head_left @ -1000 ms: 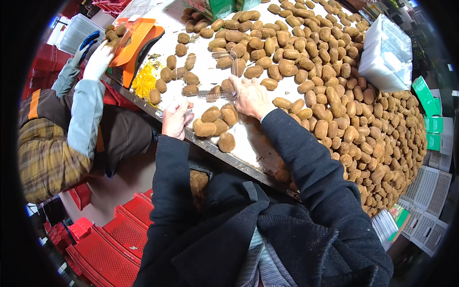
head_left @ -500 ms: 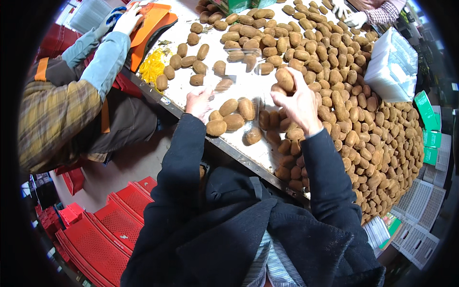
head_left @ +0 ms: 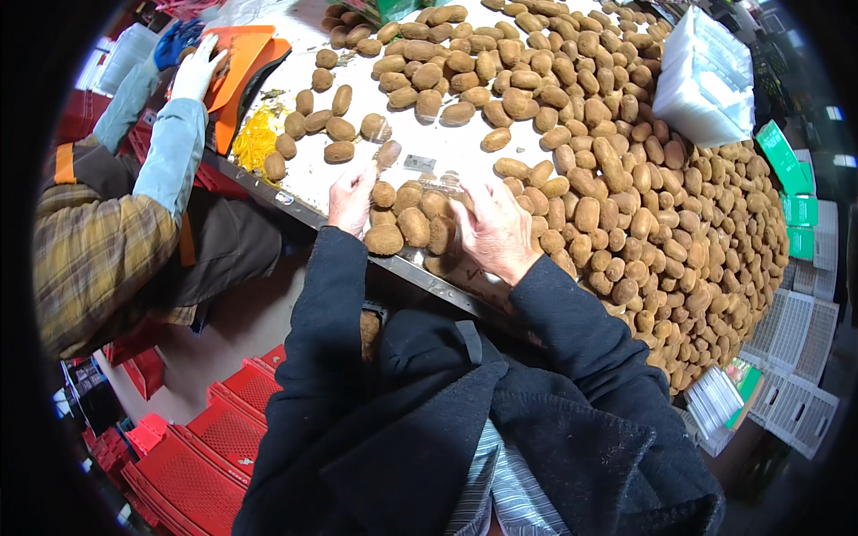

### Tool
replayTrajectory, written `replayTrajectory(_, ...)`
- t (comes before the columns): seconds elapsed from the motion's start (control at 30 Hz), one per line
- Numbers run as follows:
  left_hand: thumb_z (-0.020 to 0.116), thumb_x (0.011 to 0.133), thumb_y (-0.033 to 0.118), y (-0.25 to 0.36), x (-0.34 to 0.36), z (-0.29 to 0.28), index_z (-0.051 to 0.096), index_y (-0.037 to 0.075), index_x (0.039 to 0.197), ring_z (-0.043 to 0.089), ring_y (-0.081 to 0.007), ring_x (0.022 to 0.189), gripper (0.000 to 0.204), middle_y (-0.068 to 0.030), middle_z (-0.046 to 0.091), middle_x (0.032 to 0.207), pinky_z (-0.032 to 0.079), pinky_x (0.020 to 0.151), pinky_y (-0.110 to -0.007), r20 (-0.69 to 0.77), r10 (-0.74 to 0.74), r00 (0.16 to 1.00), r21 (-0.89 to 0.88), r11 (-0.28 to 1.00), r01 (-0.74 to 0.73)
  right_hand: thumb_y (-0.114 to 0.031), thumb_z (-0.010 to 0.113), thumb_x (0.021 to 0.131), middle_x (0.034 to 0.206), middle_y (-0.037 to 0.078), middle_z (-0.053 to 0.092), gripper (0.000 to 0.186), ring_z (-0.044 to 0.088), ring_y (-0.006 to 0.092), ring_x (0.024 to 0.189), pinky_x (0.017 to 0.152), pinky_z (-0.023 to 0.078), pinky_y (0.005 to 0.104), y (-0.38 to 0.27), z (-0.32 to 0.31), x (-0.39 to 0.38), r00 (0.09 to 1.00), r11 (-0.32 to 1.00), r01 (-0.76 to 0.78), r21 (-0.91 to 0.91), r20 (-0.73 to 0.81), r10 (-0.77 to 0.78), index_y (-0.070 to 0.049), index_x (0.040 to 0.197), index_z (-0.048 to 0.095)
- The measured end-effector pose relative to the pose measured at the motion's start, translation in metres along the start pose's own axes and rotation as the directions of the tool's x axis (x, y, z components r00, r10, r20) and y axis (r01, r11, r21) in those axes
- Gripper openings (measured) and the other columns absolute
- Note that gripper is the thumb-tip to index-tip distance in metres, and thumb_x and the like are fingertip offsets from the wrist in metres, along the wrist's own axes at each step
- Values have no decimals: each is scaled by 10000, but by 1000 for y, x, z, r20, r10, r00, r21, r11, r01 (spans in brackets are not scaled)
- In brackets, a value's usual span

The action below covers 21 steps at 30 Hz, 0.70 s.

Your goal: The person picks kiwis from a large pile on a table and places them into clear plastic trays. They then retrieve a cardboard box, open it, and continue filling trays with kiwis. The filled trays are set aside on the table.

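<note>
A clear plastic container holding several brown kiwis is at the table's near edge. My left hand pinches its left side, with the thumb raised along the film-like plastic. On the opposite side, my right hand has curled fingers and thumb against the container's right edge, beside the kiwis; its fingertips are partly hidden. A small printed label shows on the see-through plastic just beyond. The container's clear edges are hard to make out.
A large heap of loose kiwis covers the table's right side. Stacked clear containers stand on it. At left, a co-worker's gloved hand is over an orange tray, near yellow strands. Red crates stand below.
My right hand has come down and left to the container, and the kiwis it held are no longer in its grasp. The view has shifted, and more kiwis sit between my hands.
</note>
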<state>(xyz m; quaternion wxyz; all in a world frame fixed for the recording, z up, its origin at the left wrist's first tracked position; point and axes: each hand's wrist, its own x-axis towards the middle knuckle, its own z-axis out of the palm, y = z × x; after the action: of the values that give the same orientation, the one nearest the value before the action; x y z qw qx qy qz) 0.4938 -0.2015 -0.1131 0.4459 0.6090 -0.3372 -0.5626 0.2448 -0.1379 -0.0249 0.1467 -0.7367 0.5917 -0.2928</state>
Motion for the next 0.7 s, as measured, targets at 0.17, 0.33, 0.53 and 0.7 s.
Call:
replayTrajectory(0.17, 716, 999, 256, -1, -7, -11, 711, -8, 1102, 646, -108, 888, 283, -50, 715, 1028, 536, 778, -265, 161, 27, 987, -55, 998, -18, -127, 689, 891, 976, 100, 668, 165, 612, 305, 1050, 838, 502, 435, 25, -2, -30, 971, 954, -3, -299, 228, 74, -75, 1048, 694)
replayTrajectory(0.33, 672, 1025, 247, -12, 1, -29, 689, 2, 1141, 679, -140, 934, 271, -79, 727, 1066, 559, 823, -286, 188, 22, 982, -90, 996, -5, -72, 712, 718, 1317, 225, 547, 659, 495, 396, 1241, 1038, 387, 502, 36, 17, -20, 971, 939, 230, -253, 118, -206, -66, 1362, 570)
replayTrajectory(0.53, 631, 1051, 261, -14, 3, -49, 674, 60, 1124, 600, -43, 736, 218, -26, 728, 1018, 421, 597, -197, 143, 61, 988, -207, 978, -30, -164, 704, 829, 1449, 267, 482, 717, 437, 443, 1363, 1118, 352, 552, 43, 53, 9, 958, 963, 238, -123, 196, -212, -195, 1506, 470)
replayTrajectory(0.7, 633, 1050, 265, -3, 6, -57, 671, 62, 1089, 573, -47, 711, 210, -25, 721, 990, 427, 613, -199, 156, 55, 986, -205, 979, -23, -230, 699, 869, 1437, 308, 483, 615, 526, 460, 1240, 1038, 430, 539, 53, 84, 27, 955, 952, 262, -157, 182, -232, -232, 1457, 518)
